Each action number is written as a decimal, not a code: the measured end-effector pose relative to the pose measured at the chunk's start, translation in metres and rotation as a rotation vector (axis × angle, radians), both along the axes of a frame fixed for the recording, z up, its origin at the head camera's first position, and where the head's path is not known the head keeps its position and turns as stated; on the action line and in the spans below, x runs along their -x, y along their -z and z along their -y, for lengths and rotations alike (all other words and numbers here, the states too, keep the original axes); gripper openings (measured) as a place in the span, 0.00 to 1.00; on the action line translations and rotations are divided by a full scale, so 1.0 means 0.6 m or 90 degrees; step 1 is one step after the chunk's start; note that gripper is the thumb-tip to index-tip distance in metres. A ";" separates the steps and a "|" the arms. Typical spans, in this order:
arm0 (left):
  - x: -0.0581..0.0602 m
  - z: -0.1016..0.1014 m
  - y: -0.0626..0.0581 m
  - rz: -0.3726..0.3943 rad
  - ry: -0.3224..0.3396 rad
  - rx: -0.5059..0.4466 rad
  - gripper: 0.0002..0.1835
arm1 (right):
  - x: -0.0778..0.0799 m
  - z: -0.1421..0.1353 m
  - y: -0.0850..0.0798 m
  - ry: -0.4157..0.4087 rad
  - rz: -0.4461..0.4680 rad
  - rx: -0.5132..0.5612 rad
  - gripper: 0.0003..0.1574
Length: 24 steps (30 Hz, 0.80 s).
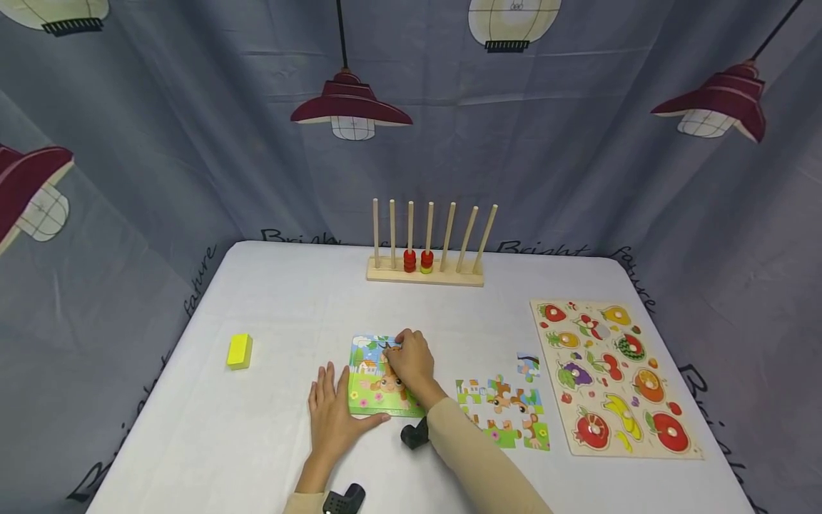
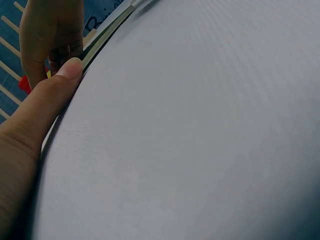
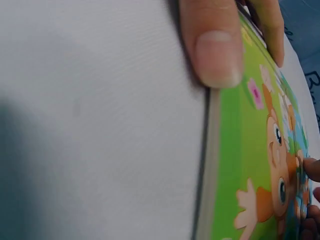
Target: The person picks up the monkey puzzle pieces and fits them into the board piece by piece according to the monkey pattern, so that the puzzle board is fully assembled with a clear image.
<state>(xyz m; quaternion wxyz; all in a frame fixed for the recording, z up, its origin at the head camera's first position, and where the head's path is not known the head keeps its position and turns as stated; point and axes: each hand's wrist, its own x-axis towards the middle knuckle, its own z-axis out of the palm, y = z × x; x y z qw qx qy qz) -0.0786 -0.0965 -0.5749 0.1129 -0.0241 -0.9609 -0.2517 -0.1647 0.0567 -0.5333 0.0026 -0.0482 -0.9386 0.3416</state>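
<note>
A square jigsaw board (image 1: 369, 408) with a monkey picture lies on the white table. My left hand (image 1: 330, 414) frames its lower left corner, fingers extended beside the left side and thumb along the near edge. In the left wrist view that thumb (image 2: 45, 100) touches the board's edge. Over the board's upper right part, my right hand (image 1: 412, 364) bends its fingers and pinches a small puzzle piece against the picture; the hand hides most of the piece. The right fingertips (image 3: 312, 170) show low at the picture's far side in the right wrist view.
Several loose puzzle pieces (image 1: 504, 410) lie to the right of the board, one piece (image 1: 529, 366) apart above them. Beyond is a wooden fruit peg board (image 1: 559, 400). A peg rack (image 1: 424, 279) with coloured rings stands at the back; a yellow block (image 1: 240, 351) sits at left.
</note>
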 end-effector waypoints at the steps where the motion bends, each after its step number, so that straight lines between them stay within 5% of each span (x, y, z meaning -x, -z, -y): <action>1: 0.000 0.000 0.000 -0.001 0.000 0.000 0.65 | -0.001 -0.001 0.001 -0.005 -0.008 -0.001 0.16; 10: 0.003 0.003 0.004 -0.003 0.001 0.006 0.66 | -0.019 0.000 0.009 -0.057 -0.081 0.000 0.09; 17: 0.002 0.002 0.002 -0.003 0.000 0.001 0.65 | -0.047 0.019 0.009 -0.184 -0.205 -0.094 0.08; 24: 0.001 0.000 0.005 -0.027 0.002 0.006 0.61 | -0.076 0.028 0.017 -0.294 -0.209 -0.179 0.18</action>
